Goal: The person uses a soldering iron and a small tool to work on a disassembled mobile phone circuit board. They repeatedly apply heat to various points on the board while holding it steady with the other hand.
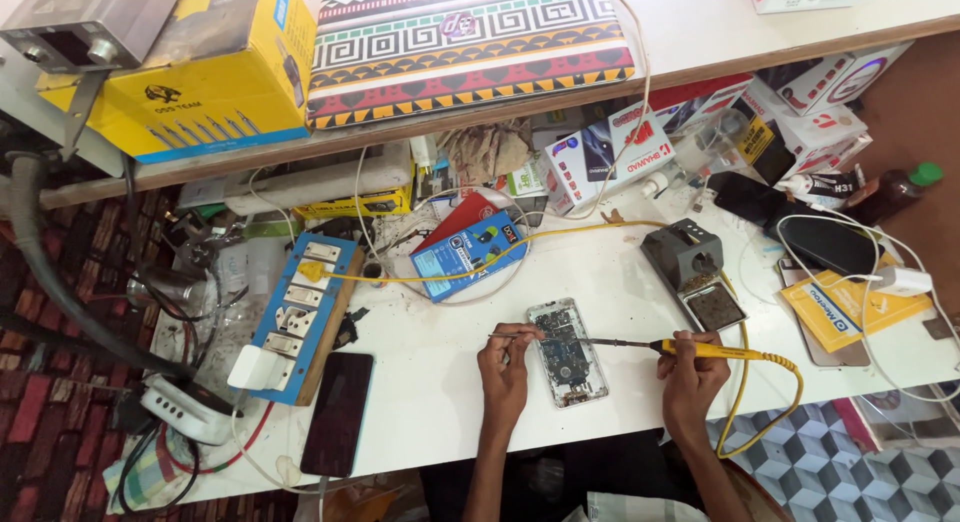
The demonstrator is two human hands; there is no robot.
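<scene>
An opened phone (566, 354) with its circuit board bare lies on the white table (440, 382), in front of me. My left hand (503, 367) rests at the phone's left edge and pinches thin metal tweezers (503, 335) whose tips reach over the board. My right hand (690, 370) grips a yellow-handled soldering iron (700, 349); its dark tip (605, 342) points left onto the phone's right side. A yellow cable (775, 382) loops from the iron's handle.
A grey soldering iron stand with a sponge tray (693, 269) sits right of the phone. A blue power strip (300, 302) and a dark phone (337, 414) lie at the left. Boxes, cables and a brown bottle (893, 191) crowd the back and right. A shelf (480, 102) overhangs the rear.
</scene>
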